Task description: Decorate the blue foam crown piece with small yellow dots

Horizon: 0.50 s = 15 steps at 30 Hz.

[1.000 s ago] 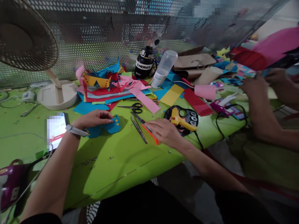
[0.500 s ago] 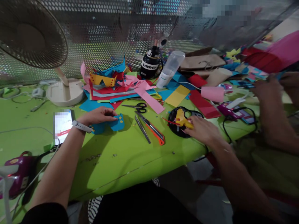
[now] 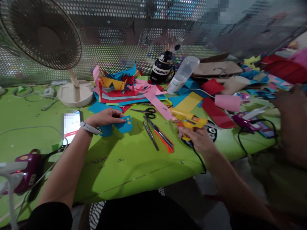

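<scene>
My left hand (image 3: 109, 117) is closed on a blue paper mask (image 3: 124, 126) with small yellow squares stuck on it, just over the green table. My right hand (image 3: 195, 137) wraps round the handle of a yellow glue gun (image 3: 188, 119), held up with its nozzle pointing left. Beneath it lies a round black holder (image 3: 212, 131), partly covered by the hand. Between my hands rest tweezers (image 3: 151, 135), an orange utility knife (image 3: 161, 135) and black scissors (image 3: 146, 112).
Coloured paper and finished masks (image 3: 115, 83) pile up behind the tools. A fan (image 3: 75, 92) and a phone (image 3: 72, 126) stand left; a black bottle (image 3: 161, 68) is at the back. A purple power strip (image 3: 247, 123) and another person's arm (image 3: 290, 124) are on the right.
My right hand has lifted the glue gun off the black holder and turned its nozzle to the left. The left hand keeps the blue mask in place. The view has shifted slightly.
</scene>
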Each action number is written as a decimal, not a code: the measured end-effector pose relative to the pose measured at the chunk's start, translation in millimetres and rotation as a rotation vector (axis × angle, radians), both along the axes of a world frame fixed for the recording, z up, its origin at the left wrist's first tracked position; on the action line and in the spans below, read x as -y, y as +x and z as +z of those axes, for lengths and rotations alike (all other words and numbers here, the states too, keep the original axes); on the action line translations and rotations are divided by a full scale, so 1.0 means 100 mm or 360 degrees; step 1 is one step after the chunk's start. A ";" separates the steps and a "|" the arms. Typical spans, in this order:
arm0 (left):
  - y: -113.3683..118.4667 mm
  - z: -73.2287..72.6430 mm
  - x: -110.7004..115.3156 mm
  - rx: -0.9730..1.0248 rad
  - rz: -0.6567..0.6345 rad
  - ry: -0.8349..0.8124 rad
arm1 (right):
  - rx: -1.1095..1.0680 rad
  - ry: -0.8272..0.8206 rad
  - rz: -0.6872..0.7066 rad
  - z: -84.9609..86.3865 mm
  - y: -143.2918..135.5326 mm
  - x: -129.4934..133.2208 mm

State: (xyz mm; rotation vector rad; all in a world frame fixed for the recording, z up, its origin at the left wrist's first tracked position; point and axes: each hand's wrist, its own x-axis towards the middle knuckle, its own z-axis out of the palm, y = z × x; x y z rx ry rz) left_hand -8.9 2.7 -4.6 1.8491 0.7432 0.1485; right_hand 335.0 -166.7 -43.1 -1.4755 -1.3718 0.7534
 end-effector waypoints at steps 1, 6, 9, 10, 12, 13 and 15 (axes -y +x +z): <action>0.00 0.00 0.00 0.0003 -0.0005 0.0006 | -0.0084 -0.0036 0.0068 0.04 -0.09 -0.03; -0.02 0.02 0.02 0.0053 0.0054 0.0024 | -0.0187 -0.0120 0.0568 0.23 -0.52 -0.16; -0.04 0.04 0.03 0.0086 0.0113 -0.0012 | -0.0003 -0.0123 0.0781 0.21 -0.70 -0.24; -0.04 0.04 0.03 0.0091 0.0124 -0.0019 | 0.0061 -0.0113 0.0805 0.18 -0.74 -0.26; -0.06 0.06 0.04 0.0106 0.0140 -0.0023 | 0.0146 -0.0096 0.0828 0.10 -0.79 -0.27; -0.06 0.07 0.04 0.0114 0.0145 -0.0020 | 0.0172 -0.0093 0.0828 0.05 -0.80 -0.27; -0.07 0.09 0.04 0.0125 0.0150 0.0002 | 0.0217 -0.0082 0.0792 -0.03 -0.80 -0.27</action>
